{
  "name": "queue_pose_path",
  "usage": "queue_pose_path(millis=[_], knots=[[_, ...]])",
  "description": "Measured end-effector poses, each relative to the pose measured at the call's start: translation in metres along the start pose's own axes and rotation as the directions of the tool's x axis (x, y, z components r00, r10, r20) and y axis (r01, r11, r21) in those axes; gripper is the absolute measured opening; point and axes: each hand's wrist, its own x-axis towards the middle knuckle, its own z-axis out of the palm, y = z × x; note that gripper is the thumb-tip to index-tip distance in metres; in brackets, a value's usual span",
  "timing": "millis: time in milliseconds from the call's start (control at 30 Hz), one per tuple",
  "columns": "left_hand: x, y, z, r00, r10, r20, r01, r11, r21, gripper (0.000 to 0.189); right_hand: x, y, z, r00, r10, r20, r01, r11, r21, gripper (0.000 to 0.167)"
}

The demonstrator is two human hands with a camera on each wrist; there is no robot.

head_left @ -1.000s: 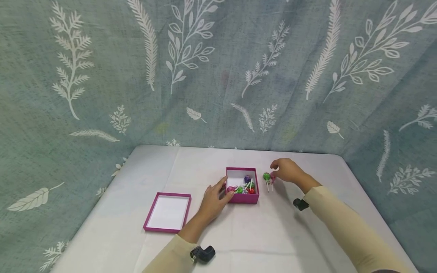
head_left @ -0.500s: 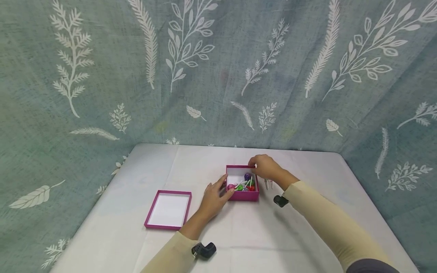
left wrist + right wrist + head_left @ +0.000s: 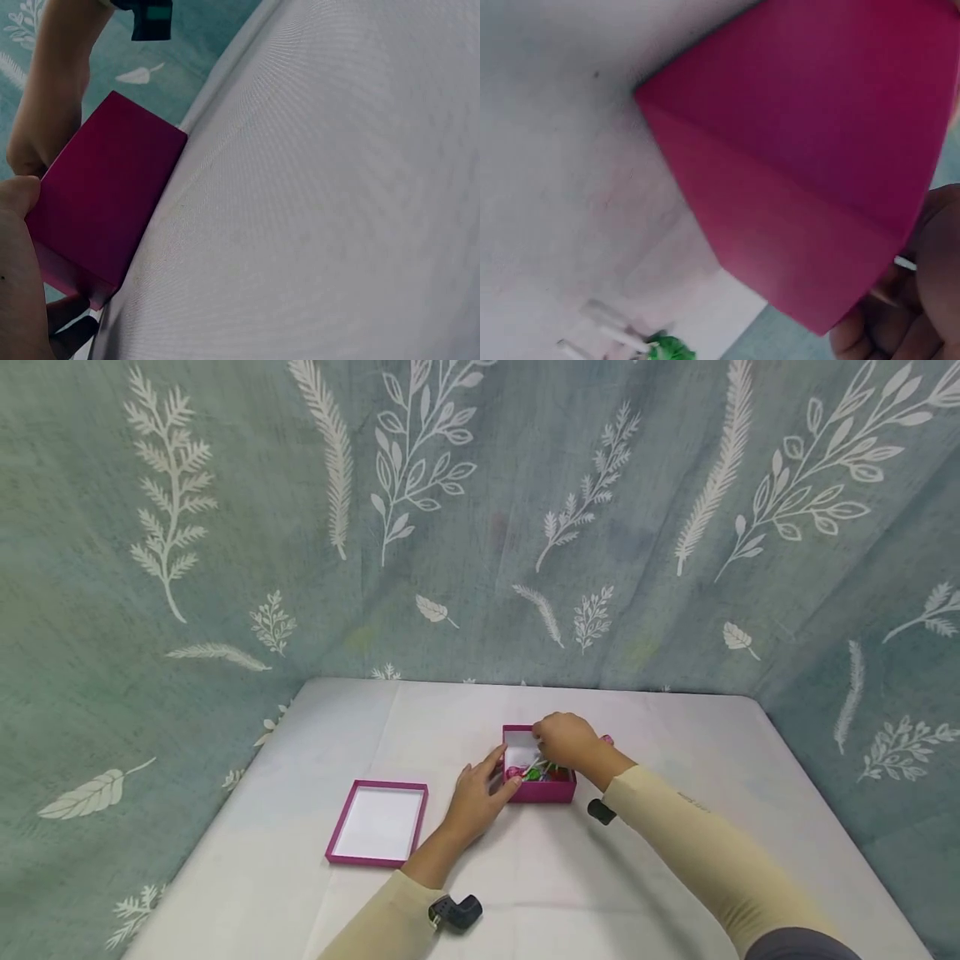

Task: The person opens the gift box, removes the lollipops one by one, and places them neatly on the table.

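Observation:
The magenta box (image 3: 537, 792) stands uncovered on the white table, with several wrapped lollipops (image 3: 534, 773) inside. My left hand (image 3: 472, 797) holds its front-left corner, thumb at the front and fingers along the left side; the left wrist view shows the thumb (image 3: 21, 196) at the rim. My right hand (image 3: 567, 740) reaches in over the back wall, fingers bent. A white stick (image 3: 905, 262) shows by those fingers in the right wrist view, but whether they pinch it is hidden. Outside, right of the box, lie a green lollipop (image 3: 671, 347) and a pink lollipop (image 3: 607, 740), partly covered.
A magenta lid (image 3: 377, 823) with a white inside lies left of the box, close to my left forearm. Behind the table (image 3: 450, 702) hangs a grey-green curtain (image 3: 480, 527) with white leaf prints. Dark wrist cameras (image 3: 457, 912) sit on both sleeves.
My right hand has moved left from the pink lollipop outside, over the box's back right corner, and down into the box. My left hand stays at the box.

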Motion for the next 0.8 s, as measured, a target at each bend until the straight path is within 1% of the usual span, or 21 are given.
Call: queue_pose_path(millis=[133, 300, 400, 467, 600, 733, 800], knots=[[0.0, 0.0, 0.001, 1.0, 0.006, -0.005, -0.006, 1.0, 0.0, 0.069, 0.001, -0.008, 0.004, 0.999, 0.015, 0.033, -0.012, 0.995, -0.095, 0.021], [0.0, -0.001, 0.003, 1.0, 0.007, -0.011, -0.007, 1.0, 0.01, 0.068, 0.002, -0.009, 0.006, 0.999, 0.002, 0.035, 0.003, 0.99, -0.138, 0.019], [-0.005, -0.002, 0.003, 1.0, -0.001, -0.009, 0.001, 1.0, 0.007, 0.069, 0.002, -0.013, 0.01, 0.998, -0.009, 0.054, 0.018, 0.985, -0.17, 0.016], [-0.009, -0.003, 0.004, 1.0, -0.011, -0.003, 0.011, 1.0, 0.009, 0.069, 0.0, -0.018, 0.011, 0.997, -0.031, 0.074, 0.045, 0.981, -0.191, 0.016], [-0.012, -0.003, 0.003, 1.0, -0.009, -0.014, 0.009, 1.0, 0.01, 0.068, -0.004, -0.025, 0.011, 0.991, -0.093, 0.094, 0.11, 0.972, -0.205, 0.015], [-0.006, -0.003, 0.002, 1.0, 0.016, -0.026, -0.015, 1.0, 0.011, 0.069, -0.005, -0.026, 0.009, 0.989, -0.118, 0.093, 0.135, 0.971, -0.196, 0.016], [-0.002, -0.003, 0.001, 0.999, 0.025, -0.023, -0.025, 1.0, 0.017, 0.069, -0.004, -0.024, 0.008, 0.988, -0.124, 0.092, 0.138, 0.977, -0.162, 0.016]])
